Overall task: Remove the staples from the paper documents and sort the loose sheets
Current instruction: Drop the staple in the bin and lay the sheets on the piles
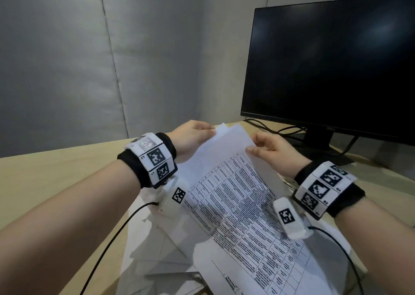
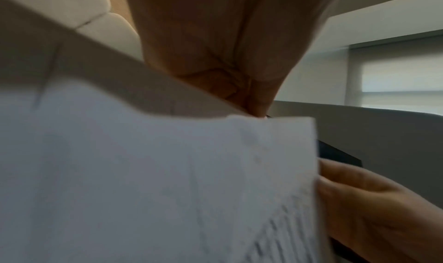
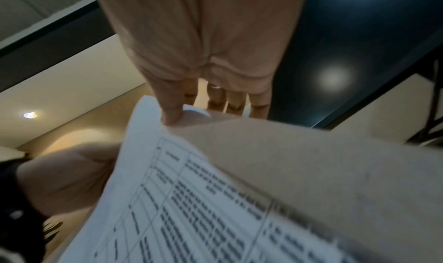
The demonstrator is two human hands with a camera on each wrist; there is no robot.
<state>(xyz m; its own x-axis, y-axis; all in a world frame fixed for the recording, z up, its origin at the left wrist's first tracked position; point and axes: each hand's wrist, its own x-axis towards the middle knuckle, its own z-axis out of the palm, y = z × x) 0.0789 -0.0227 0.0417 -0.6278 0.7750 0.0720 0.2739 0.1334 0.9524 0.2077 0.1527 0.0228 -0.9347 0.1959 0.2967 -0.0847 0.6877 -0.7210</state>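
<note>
I hold a printed paper document point(image 1: 235, 196) with a dense table, lifted above the desk. My left hand point(image 1: 195, 135) pinches its far top corner, and the same left hand point(image 2: 239, 89) shows from the wrist over the blank back of the sheet point(image 2: 167, 172). My right hand point(image 1: 267, 147) pinches the right edge near the top, thumb on the printed side; its thumb point(image 3: 171, 113) presses the document point(image 3: 191, 200). Several sheets fan apart at the top corner. No staple is visible. More loose sheets point(image 1: 157, 249) lie under the document on the desk.
A black monitor point(image 1: 332, 65) on its stand point(image 1: 323, 146) occupies the desk's right back, with cables point(image 1: 276, 129) behind the paper. The wooden desk point(image 1: 56, 175) runs to a grey fabric partition point(image 1: 89, 59). Wrist-camera cables point(image 1: 107, 247) trail over the papers.
</note>
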